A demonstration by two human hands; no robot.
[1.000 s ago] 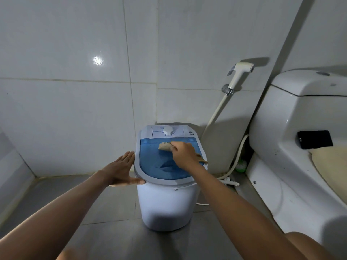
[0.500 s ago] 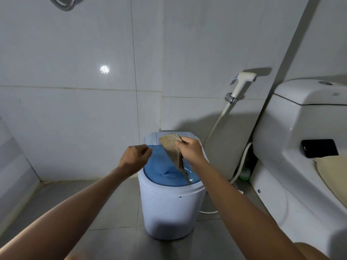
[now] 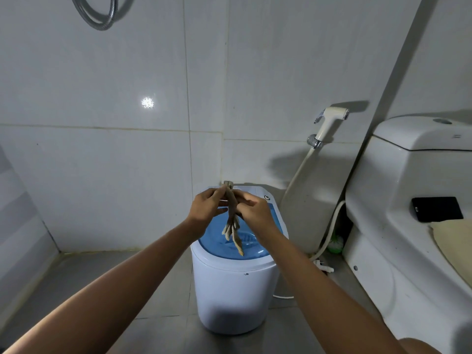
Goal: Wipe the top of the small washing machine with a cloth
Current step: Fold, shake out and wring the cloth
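The small white washing machine stands on the grey floor against the tiled wall, its blue lid facing up. Above the lid hangs a beige cloth, bunched into a narrow strip with its lower end dangling over the blue surface. My left hand and my right hand both pinch the cloth near its upper part, one on each side. The machine's control panel at the back is mostly hidden behind my hands.
A white toilet fills the right side, with a black phone and a beige mat on it. A bidet sprayer with its hose hangs on the wall. A metal shower hose loops at the top left.
My right hand lifted the cloth off the lid. My left hand left the machine's rim and came up to grip the cloth too, which now hangs bunched between both hands.
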